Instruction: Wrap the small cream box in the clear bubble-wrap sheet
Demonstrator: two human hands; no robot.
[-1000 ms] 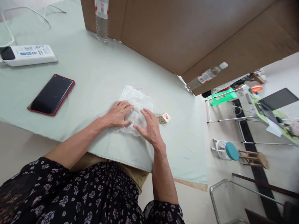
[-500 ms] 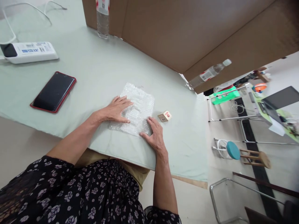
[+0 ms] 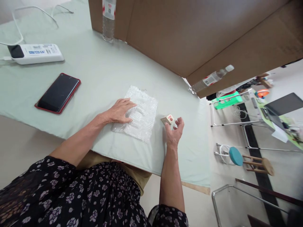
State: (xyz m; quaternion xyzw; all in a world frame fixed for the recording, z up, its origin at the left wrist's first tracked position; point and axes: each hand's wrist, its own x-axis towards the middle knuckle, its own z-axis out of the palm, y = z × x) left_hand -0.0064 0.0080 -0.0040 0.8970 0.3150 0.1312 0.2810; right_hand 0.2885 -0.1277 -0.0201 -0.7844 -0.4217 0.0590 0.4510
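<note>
A sheet of bubble wrap (image 3: 144, 116) lies flat on the cloth-covered table. My left hand (image 3: 120, 111) rests on its left part, fingers spread and stretched out. To the right of the wrap is a small cream-coloured box (image 3: 168, 119) with red and dark print. My right hand (image 3: 174, 132) is right at this box, thumb near its lower edge and fingers curved apart on its right side. Whether the thumb touches the box I cannot tell; the hand is not closed around it.
A red-cased phone (image 3: 58, 93) and a white device with a cable (image 3: 40, 53) lie to the left. A large cardboard panel (image 3: 161, 37) stands at the back, with water bottles (image 3: 109, 25) against it. Beyond the table's right edge are a blue stool (image 3: 236, 156) and a metal-framed chair (image 3: 215, 201).
My right hand has left the bubble wrap's right edge and moved right to the small box, its fingers now apart. My left hand stays on the wrap. The view has shifted slightly.
</note>
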